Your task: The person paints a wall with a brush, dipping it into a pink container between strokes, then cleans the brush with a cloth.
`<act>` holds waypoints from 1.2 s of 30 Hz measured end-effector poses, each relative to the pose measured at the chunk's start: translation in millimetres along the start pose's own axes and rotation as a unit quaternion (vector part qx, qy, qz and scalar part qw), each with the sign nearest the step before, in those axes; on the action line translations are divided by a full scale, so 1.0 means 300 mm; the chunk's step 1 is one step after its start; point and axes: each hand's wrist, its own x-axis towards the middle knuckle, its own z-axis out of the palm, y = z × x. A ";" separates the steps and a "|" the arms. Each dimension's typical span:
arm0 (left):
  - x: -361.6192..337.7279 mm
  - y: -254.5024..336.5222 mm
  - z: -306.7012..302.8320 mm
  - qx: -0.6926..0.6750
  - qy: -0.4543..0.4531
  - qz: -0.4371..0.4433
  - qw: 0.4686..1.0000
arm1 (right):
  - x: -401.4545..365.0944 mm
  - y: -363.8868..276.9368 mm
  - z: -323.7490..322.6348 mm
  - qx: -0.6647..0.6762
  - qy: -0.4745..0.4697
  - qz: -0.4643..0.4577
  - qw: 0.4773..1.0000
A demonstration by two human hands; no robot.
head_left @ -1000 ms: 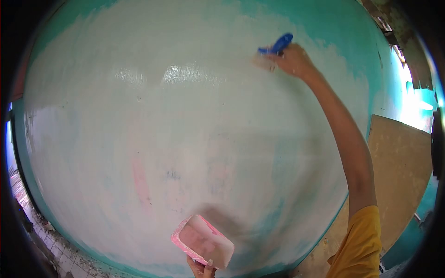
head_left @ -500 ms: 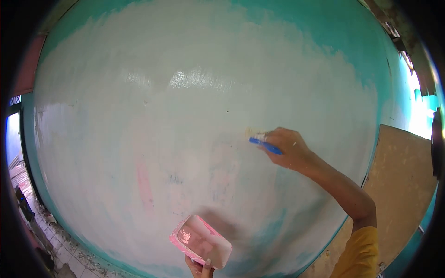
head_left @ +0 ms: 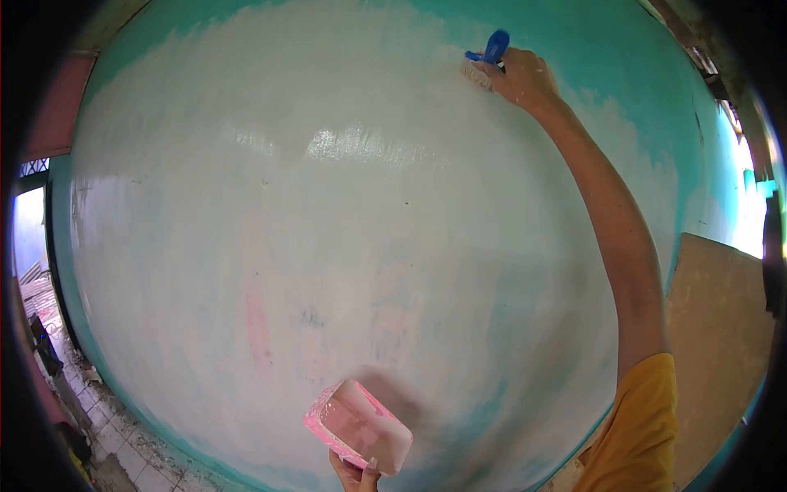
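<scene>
Blue brush (head_left: 490, 56), pinched in our right hand (head_left: 526, 78) at the upper wall (head_left: 369, 82), looks light, soft-bristled; we judge its stiff handle (head_left: 497, 43) best to hold. Our left hand (head_left: 356, 476) clasps the pink tub (head_left: 336, 443).

Worn indoor room, patchy white and teal wall (head_left: 205, 213), grimy floor tiles (head_left: 123, 443), bright doorway (head_left: 31, 230) at left

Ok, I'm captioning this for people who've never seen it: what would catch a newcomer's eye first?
Probably the large whitish wall, with turquoise showing along its top and upper right. Next, perhaps, the blue-handled brush in the right hand, high on the right, then the pink container in the left hand, at bottom centre.
</scene>
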 end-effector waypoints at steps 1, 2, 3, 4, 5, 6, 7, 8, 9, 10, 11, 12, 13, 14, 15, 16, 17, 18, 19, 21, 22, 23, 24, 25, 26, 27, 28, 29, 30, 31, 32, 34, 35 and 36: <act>0.003 -0.007 -0.001 -0.005 0.006 0.020 1.000 | -0.027 -0.010 0.016 0.003 0.002 0.000 1.000; 0.008 -0.009 0.000 -0.011 0.011 0.040 0.999 | -0.065 -0.019 0.049 -0.022 0.024 -0.055 0.998; 0.009 -0.006 -0.002 -0.011 0.012 0.041 0.999 | -0.111 -0.027 0.083 -0.049 0.045 -0.110 0.992; 0.008 -0.005 -0.008 0.003 0.014 0.046 0.999 | -0.181 -0.024 0.126 -0.027 0.060 -0.175 0.982; 0.005 -0.009 -0.012 0.018 0.015 0.051 0.998 | -0.261 -0.025 0.151 -0.004 0.074 -0.240 0.968; 0.007 -0.023 -0.019 0.019 0.016 0.050 0.998 | -0.340 -0.057 0.129 0.018 0.029 -0.228 0.973; 0.008 -0.046 -0.024 0.007 0.019 0.039 0.999 | -0.409 -0.093 0.095 0.040 -0.013 -0.217 0.975; 0.009 -0.061 -0.028 -0.004 0.022 0.029 0.999 | -0.473 -0.116 0.080 0.040 -0.011 -0.218 0.975; 0.007 -0.068 -0.030 -0.005 0.022 0.031 0.999 | -0.530 -0.135 0.067 0.063 -0.091 -0.216 0.970; 0.005 -0.072 -0.029 -0.011 0.019 0.030 0.999 | -0.555 -0.144 0.062 0.084 -0.171 -0.214 0.958; 0.002 -0.077 -0.032 -0.015 0.015 0.029 0.999 | -0.557 -0.143 0.064 0.084 -0.170 -0.214 0.958; 0.004 -0.084 -0.033 -0.017 0.015 0.030 0.999 | -0.547 -0.136 0.072 0.059 -0.205 -0.205 0.955; 0.008 -0.097 -0.035 -0.017 0.016 0.032 0.999 | -0.535 -0.123 0.086 0.035 -0.239 -0.194 0.951; 0.006 -0.104 -0.039 -0.015 0.018 0.032 0.999 | -0.496 -0.089 0.107 0.058 -0.206 -0.190 0.958; 0.003 -0.102 -0.038 -0.014 0.018 0.029 0.999 | -0.435 -0.071 0.102 0.032 -0.189 -0.174 0.966; 0.000 -0.096 -0.030 -0.020 0.020 0.023 0.999 | -0.365 -0.058 0.086 0.008 -0.173 -0.157 0.972; -0.002 -0.097 -0.028 -0.025 0.021 0.019 0.999 | -0.287 -0.058 0.044 0.010 -0.199 -0.100 0.975; 0.000 -0.111 -0.032 -0.023 0.022 0.018 0.999 | -0.234 -0.055 0.019 0.007 -0.149 -0.084 0.985; 0.003 -0.134 -0.038 -0.026 0.028 0.024 0.999 | -0.168 -0.008 0.068 0.002 -0.046 -0.116 0.992; 0.002 -0.159 -0.044 -0.029 0.038 0.023 0.999 | -0.097 0.004 0.051 -0.005 -0.001 -0.097 0.995; 0.003 -0.161 -0.043 -0.020 0.036 0.030 0.999 | -0.090 -0.003 0.036 0.025 0.006 -0.057 0.998; 0.002 -0.160 -0.047 -0.011 0.034 0.037 0.999 | -0.099 -0.011 0.037 0.055 0.014 -0.014 0.998; -0.007 -0.141 -0.057 -0.005 0.036 0.026 0.999 | -0.126 -0.036 0.060 0.019 0.048 -0.032 0.998; -0.007 -0.144 -0.062 0.009 0.037 0.035 0.999 | -0.188 -0.057 0.079 0.019 0.045 -0.030 0.998; -0.008 -0.152 -0.062 0.020 0.039 0.045 0.998 | -0.276 -0.080 0.110 0.007 0.071 -0.097 0.993; -0.020 -0.163 -0.064 0.020 0.040 0.043 0.998 | -0.376 -0.104 0.133 -0.005 0.097 -0.164 0.982; -0.025 -0.170 -0.068 0.001 0.039 0.034 0.999 | -0.477 -0.127 0.166 -0.021 0.049 -0.210 0.976; -0.028 -0.175 -0.073 -0.017 0.038 0.027 0.999 | -0.585 -0.154 0.194 -0.036 0.002 -0.256 0.966; -0.032 -0.179 -0.078 -0.016 0.040 0.025 0.999 | -0.701 -0.191 0.207 -0.032 -0.032 -0.277 0.960; -0.011 -0.187 -0.083 -0.005 0.042 0.035 0.998 | -0.810 -0.207 0.262 0.008 -0.070 -0.305 0.950; -0.005 -0.194 -0.088 0.007 0.045 0.044 0.998 | -0.916 -0.232 0.288 0.049 -0.092 -0.330 0.938; 0.007 -0.214 -0.099 0.008 0.047 0.045 0.998 | -1.036 -0.276 0.306 0.093 -0.119 -0.353 0.923; 0.019 -0.218 -0.102 0.007 0.046 0.049 0.998 | -1.061 -0.292 0.312 0.138 -0.160 -0.328 0.921; 0.026 -0.220 -0.102 0.008 0.050 0.046 0.998 | -1.068 -0.303 0.316 0.183 -0.200 -0.302 0.914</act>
